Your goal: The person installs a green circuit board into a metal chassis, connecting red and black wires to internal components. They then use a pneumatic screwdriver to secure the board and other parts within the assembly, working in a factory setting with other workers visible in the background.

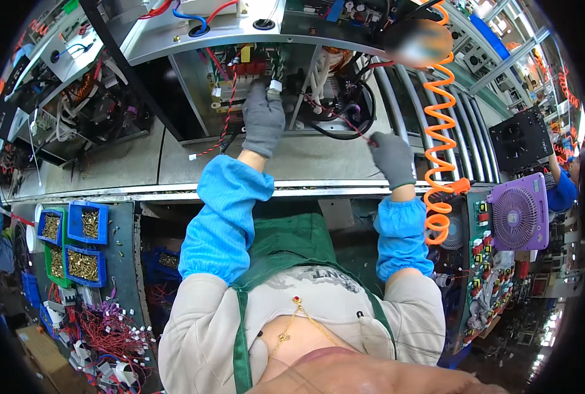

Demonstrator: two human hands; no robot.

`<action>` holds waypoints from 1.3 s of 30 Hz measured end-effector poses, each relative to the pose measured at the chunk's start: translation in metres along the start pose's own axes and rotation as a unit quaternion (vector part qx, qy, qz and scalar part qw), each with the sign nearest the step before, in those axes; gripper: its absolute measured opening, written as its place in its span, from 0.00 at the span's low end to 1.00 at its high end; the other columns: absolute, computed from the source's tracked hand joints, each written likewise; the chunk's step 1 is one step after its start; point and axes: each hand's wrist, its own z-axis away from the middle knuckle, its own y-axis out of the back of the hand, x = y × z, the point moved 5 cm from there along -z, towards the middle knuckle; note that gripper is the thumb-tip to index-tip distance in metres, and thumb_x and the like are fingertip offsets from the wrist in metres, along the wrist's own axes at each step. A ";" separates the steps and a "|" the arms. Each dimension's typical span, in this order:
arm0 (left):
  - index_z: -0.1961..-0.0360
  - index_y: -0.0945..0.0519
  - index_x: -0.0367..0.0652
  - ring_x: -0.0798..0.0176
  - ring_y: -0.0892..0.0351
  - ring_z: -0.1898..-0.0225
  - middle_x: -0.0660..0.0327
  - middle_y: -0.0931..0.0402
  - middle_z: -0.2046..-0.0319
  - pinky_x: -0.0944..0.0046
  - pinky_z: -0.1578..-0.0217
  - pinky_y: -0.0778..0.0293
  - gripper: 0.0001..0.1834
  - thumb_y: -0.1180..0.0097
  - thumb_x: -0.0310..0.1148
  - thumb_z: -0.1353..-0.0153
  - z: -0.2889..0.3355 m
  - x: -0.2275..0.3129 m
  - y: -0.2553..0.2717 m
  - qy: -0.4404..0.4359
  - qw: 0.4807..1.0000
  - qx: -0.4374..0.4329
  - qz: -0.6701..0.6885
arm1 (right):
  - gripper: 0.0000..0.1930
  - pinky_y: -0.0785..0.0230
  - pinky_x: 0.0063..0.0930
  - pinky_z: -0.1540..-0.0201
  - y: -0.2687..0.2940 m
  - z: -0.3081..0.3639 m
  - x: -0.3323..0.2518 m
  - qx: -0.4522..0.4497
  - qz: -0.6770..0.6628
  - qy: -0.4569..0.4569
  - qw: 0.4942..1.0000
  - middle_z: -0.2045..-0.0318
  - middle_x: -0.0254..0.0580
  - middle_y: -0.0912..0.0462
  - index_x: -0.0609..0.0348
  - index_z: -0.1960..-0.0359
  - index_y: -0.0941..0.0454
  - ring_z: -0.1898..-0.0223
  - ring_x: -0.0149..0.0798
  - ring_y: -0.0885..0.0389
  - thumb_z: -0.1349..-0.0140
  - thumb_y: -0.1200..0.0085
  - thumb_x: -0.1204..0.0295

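My left hand (263, 119), in a grey glove, reaches into the open front of a metal machine cabinet (191, 98). Its fingertips close at a small white plug connector (275, 86) on dark twisted wires; part of the fingers is hidden. Beside that hand hangs a twisted red-and-black wire (229, 121), its white plug (193, 157) dangling free. My right hand (393, 159), also gloved in grey, pinches the end of a thin red wire (345, 119) that runs out of the cabinet. Between the hands, a black cable (370, 108) loops out of the cabinet.
A coiled orange air hose (440, 98) hangs at the right above a roller conveyor (463, 125). Blue bins (84, 264) of brass screws and red wire bundles (112, 331) lie on the left. At the right are a purple fan (519, 211) and circuit boards (481, 262). Other people work nearby.
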 end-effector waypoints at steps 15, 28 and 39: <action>0.62 0.24 0.37 0.52 0.23 0.71 0.54 0.23 0.72 0.58 0.67 0.29 0.11 0.48 0.34 0.39 0.002 -0.002 -0.011 0.119 0.984 -0.090 0.101 | 0.27 0.35 0.40 0.45 -0.043 -0.025 -0.044 0.108 -0.104 0.066 0.986 0.46 0.44 0.28 0.53 0.48 0.27 0.45 0.53 0.33 0.55 0.50 0.83; 0.60 0.24 0.38 0.61 0.21 0.70 0.58 0.22 0.69 0.67 0.78 0.28 0.10 0.50 0.33 0.38 0.008 -0.030 -0.026 0.269 0.945 -0.073 0.173 | 0.34 0.37 0.43 0.44 -0.024 0.030 -0.032 0.165 -0.073 0.073 0.981 0.46 0.52 0.31 0.54 0.40 0.37 0.45 0.55 0.35 0.55 0.46 0.77; 0.61 0.24 0.37 0.54 0.22 0.65 0.50 0.22 0.65 0.58 0.65 0.28 0.15 0.43 0.38 0.44 0.018 -0.014 -0.005 0.184 0.958 -0.137 0.173 | 0.19 0.27 0.42 0.54 -0.054 0.122 0.067 -0.390 0.210 -0.106 0.890 0.60 0.50 0.18 0.56 0.61 0.21 0.55 0.48 0.19 0.52 0.43 0.58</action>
